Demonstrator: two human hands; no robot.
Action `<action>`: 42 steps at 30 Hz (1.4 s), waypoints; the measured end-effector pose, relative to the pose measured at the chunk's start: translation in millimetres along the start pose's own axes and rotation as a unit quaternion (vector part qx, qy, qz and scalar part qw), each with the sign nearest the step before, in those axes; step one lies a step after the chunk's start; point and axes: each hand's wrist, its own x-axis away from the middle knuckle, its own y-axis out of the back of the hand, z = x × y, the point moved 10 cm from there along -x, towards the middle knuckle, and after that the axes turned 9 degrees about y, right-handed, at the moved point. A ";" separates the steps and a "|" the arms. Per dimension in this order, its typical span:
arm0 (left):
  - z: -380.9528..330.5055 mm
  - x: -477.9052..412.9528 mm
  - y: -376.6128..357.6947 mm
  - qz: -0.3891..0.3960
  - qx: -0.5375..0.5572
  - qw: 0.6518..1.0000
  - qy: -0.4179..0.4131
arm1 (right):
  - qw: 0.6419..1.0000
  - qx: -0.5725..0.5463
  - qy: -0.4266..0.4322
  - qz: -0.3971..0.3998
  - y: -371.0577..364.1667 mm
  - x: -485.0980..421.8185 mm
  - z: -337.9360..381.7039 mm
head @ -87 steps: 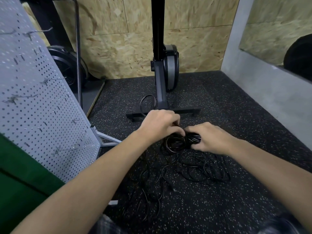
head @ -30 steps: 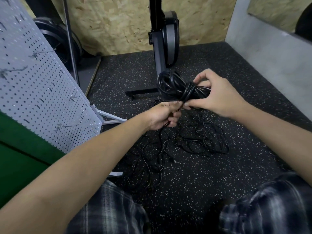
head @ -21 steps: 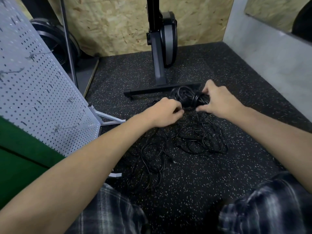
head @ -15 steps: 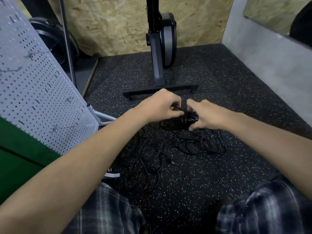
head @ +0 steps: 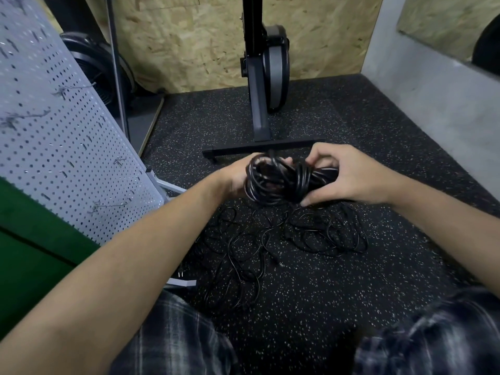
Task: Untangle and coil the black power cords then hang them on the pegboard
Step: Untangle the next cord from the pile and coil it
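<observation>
Between the two hands, a coiled bundle [head: 281, 182] of black cord is held just above the floor. Its looped end is cupped by the left hand [head: 236, 180], and its wrapped waist is pinched in the grip of the right hand [head: 351, 177]. If either grip is slackened before the wrap is secured, the loops are likely to spring apart. Just below, loose cords [head: 305, 236] lie tangled on the floor [head: 324, 293]. Whether any strand is joined to the bundle cannot be told, so a snag is possible when the bundle is lifted. Further left, the pegboard [head: 54, 125] is fitted with thin hooks [head: 109, 205], from which a bulky coil could slip.
</observation>
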 end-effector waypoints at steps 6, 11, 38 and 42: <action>26.5 -13.7 -8.5 -0.044 0.095 0.994 0.028 | 0.984 -0.065 -0.024 -0.161 33.8 -5.6 -18.1; 19.8 -20.0 1.2 -0.150 -0.150 0.977 0.009 | 0.958 0.115 -0.122 -0.233 60.8 -0.7 -61.3; -36.7 8.4 3.7 -0.040 -0.192 0.979 -0.059 | 0.995 0.055 0.019 0.081 -19.1 -1.4 -18.8; -7.7 1.8 1.2 -0.010 0.035 0.999 0.003 | 0.999 -0.034 0.021 -0.014 8.3 -1.3 -9.3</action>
